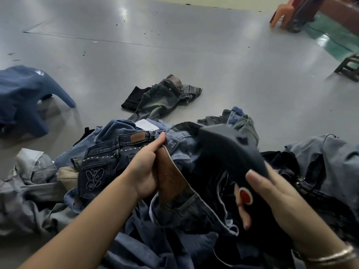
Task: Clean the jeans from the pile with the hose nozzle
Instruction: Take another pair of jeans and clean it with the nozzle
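A pile of jeans (108, 152) in blue, grey and black covers the floor in front of me. My left hand (145, 166) grips the waistband of a blue pair of jeans (180, 208) by its brown leather patch. My right hand (272, 199) holds a dark, nearly black garment (229, 152) lifted above the pile, thumb on top of the cloth and fingers underneath. A gold bangle sits on the right wrist. No hose nozzle shows in this view.
Grey-green jeans (161, 100) lie apart on the grey floor (174, 35) beyond the pile, beside a black cloth. A blue garment (21, 100) is blurred at the left. An orange plastic chair (281, 14) and a dark stool (349, 68) stand at the right.
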